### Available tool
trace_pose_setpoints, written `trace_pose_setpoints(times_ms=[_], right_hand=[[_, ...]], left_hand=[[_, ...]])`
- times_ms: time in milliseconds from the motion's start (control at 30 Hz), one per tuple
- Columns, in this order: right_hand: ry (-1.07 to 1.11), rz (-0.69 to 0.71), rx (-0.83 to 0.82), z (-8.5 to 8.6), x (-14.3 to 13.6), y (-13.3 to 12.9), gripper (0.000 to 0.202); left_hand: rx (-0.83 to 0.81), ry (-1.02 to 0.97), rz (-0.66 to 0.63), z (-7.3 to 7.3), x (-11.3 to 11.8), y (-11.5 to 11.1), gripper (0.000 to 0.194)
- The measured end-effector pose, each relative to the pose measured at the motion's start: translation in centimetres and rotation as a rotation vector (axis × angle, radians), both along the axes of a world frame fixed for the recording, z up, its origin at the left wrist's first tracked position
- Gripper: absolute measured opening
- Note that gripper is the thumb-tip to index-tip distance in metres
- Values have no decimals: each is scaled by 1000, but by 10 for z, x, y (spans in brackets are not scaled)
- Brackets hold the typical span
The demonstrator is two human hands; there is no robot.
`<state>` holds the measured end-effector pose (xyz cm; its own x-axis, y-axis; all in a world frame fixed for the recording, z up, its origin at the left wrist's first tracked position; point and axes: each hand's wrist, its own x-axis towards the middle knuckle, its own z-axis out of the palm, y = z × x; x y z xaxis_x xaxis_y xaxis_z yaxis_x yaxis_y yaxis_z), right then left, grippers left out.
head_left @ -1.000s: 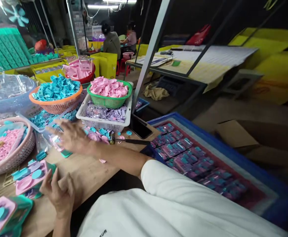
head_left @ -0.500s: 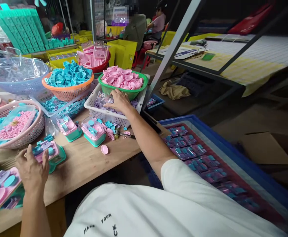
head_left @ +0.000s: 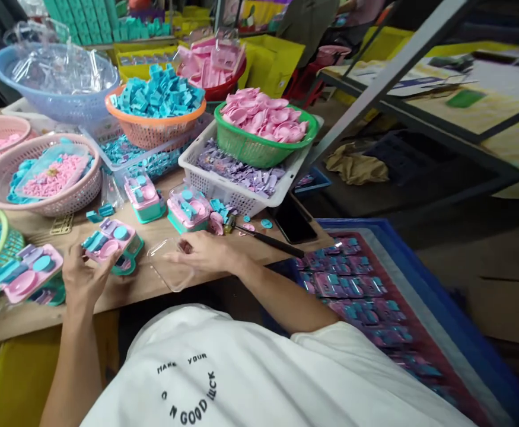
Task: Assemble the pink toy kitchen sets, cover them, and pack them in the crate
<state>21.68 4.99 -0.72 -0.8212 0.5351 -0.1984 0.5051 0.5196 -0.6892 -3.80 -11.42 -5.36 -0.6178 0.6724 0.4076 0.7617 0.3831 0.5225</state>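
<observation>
My left hand (head_left: 85, 274) grips the near end of a small pink-and-teal toy set (head_left: 115, 242), thumb on one side and fingers on the other. Blue and pink parts sit on top of that set. Between the fingers of my right hand (head_left: 208, 252) is a clear plastic cover (head_left: 175, 283), held just right of the toy set and apart from it. Another similar toy set (head_left: 34, 276) stands left of my left hand. Two smaller-looking ones, a toy set (head_left: 144, 198) and a toy set (head_left: 188, 210), stand farther back.
A green basket of pink pieces (head_left: 266, 148) rests on a white crate (head_left: 241, 204) of purple pieces. Left of it are an orange basket (head_left: 152, 127), a blue basket (head_left: 50, 98) and a pink basket (head_left: 32, 207). A black-handled tool (head_left: 272, 242) and a phone (head_left: 295, 220) lie near the table's right end.
My right hand has come back from the white crate toward the toy set, with the clear cover in it. My left hand still grips the toy set. The view has shifted.
</observation>
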Motion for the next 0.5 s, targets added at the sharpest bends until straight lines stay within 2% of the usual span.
trace_pose_setpoints(times_ms=[100,167,200,267,333,400,500], right_hand=[[-170,-57,137,-13,-16,-21,53],[-118,11,273,-15,-19,-18,50],[-63,115,344,-15,-20,-13,49],[36,409,465,-15,-22,-5,57],[37,629,539,-18,-28,0,68],[-34,651,598,-21,-37,-1,73],[-152,513,666,-20,-48,-8,77]], left_hand=[[30,84,126,-1,5,-10,67],[40,59,111,-2,7,-17,79],[35,34,74,-3,7,-21,85],[21,-11,-19,-5,7,-28,93],[9,-50,-120,-8,6,-33,97],[-4,-101,-205,-11,4,-35,101],[-31,-184,-284,-19,-3,-35,108]])
